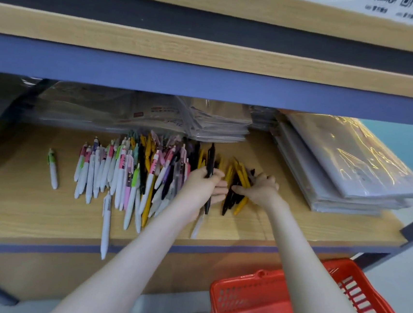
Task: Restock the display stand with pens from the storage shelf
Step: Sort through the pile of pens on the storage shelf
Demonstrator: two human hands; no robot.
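Observation:
A heap of pens (133,172) in white, pink, yellow and black lies on the wooden storage shelf (19,204). My left hand (203,186) grips a black pen (210,161) that stands upright above the shelf. My right hand (260,188) lies on a small bunch of black and yellow pens (234,197) to the right, its fingers curled over them. One white pen with a green clip (53,169) lies alone at the left. Another white pen (105,230) hangs over the shelf's front edge.
A red plastic basket (245,293) stands on the floor below the shelf at the right. Stacks of plastic-wrapped packs (346,164) fill the shelf's right side, and more packs (129,113) lie at the back. An upper shelf board (210,53) overhangs closely.

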